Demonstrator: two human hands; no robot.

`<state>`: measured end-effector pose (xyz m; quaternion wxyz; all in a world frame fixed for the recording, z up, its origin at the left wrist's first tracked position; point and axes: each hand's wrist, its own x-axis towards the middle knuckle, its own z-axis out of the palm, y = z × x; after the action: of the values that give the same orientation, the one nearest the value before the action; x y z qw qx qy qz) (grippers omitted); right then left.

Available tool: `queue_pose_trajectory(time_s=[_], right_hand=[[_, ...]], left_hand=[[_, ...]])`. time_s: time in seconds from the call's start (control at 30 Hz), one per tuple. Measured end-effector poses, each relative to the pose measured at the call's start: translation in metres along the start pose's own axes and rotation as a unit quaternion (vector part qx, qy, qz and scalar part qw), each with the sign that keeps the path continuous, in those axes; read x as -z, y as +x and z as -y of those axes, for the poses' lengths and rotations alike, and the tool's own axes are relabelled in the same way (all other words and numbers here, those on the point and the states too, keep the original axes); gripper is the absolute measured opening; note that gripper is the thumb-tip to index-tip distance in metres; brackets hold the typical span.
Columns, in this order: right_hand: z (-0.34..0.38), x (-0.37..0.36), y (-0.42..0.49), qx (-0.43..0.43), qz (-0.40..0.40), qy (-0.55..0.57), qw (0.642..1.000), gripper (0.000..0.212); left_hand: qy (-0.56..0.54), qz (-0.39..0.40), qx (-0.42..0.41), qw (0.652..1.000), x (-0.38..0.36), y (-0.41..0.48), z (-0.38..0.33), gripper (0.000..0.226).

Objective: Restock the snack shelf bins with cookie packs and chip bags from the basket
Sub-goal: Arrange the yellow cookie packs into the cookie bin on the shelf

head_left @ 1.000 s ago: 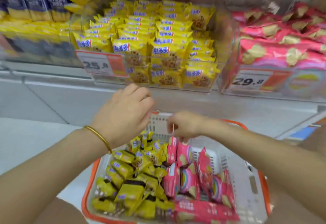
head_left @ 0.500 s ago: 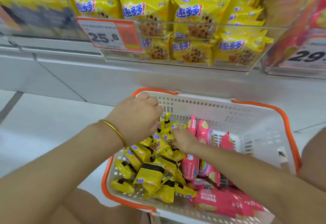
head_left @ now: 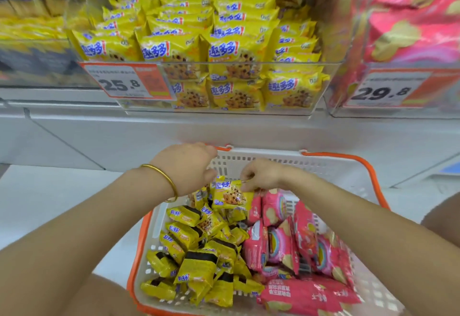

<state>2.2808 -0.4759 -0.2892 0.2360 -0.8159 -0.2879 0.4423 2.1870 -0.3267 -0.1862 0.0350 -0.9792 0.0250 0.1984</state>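
One cookie pack (head_left: 230, 196) hangs just above the basket (head_left: 348, 163) pile, pinched at its top corner by our right hand (head_left: 261, 175). Our left hand (head_left: 186, 168) curls beside it, and we cannot tell its grip. Many packs and chip bags (head_left: 281, 241) are not yet shelved.

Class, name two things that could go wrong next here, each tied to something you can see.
1. The right hand pinches the cookie pack only by its top edge; it may slip into the basket.
2. The cookie bin looks heaped above its front wall, so another pack could slide off.
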Motion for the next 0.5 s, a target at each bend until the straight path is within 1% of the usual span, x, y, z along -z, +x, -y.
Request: queue_pose_trajectory(time_s=[0.07, 0.17, 0.23, 0.3, 0.33, 0.37, 0.4, 0.47, 0.5], right_hand=[[0.008, 0.014, -0.025, 0.026, -0.002, 0.104, 0.994, 0.017], [0.019, 0.032, -0.063, 0.071, -0.021, 0.194, 0.978, 0.015], [0.024, 0.042, -0.088, 0.091, -0.032, 0.254, 0.962, 0.014], [0.031, 0.051, -0.114, 0.109, -0.024, 0.312, 0.944, 0.008], [0.037, 0.056, -0.126, 0.122, -0.024, 0.326, 0.937, 0.008], [0.044, 0.062, -0.137, 0.138, -0.036, 0.320, 0.937, 0.016], [0.052, 0.069, -0.146, 0.152, -0.065, 0.294, 0.942, 0.023], [0.071, 0.087, -0.164, 0.172, -0.161, 0.212, 0.948, 0.027], [0.081, 0.096, -0.172, 0.173, -0.214, 0.177, 0.945, 0.028]], left_hand=[[-0.077, 0.012, 0.007, 0.997, 0.007, 0.002, -0.003, 0.049], [-0.203, 0.016, 0.022, 0.979, 0.018, 0.001, -0.010, 0.060], [-0.267, -0.008, 0.018, 0.964, 0.030, -0.001, -0.014, 0.054], [-0.345, -0.043, -0.009, 0.937, 0.045, -0.005, -0.017, 0.039], [-0.371, -0.066, -0.029, 0.926, 0.055, -0.007, -0.019, 0.032], [-0.389, -0.090, -0.051, 0.915, 0.066, -0.010, -0.022, 0.026], [-0.409, -0.119, -0.073, 0.902, 0.076, -0.013, -0.025, 0.024], [-0.457, -0.196, -0.105, 0.861, 0.094, -0.018, -0.033, 0.027], [-0.470, -0.250, -0.108, 0.839, 0.102, -0.020, -0.036, 0.030]])
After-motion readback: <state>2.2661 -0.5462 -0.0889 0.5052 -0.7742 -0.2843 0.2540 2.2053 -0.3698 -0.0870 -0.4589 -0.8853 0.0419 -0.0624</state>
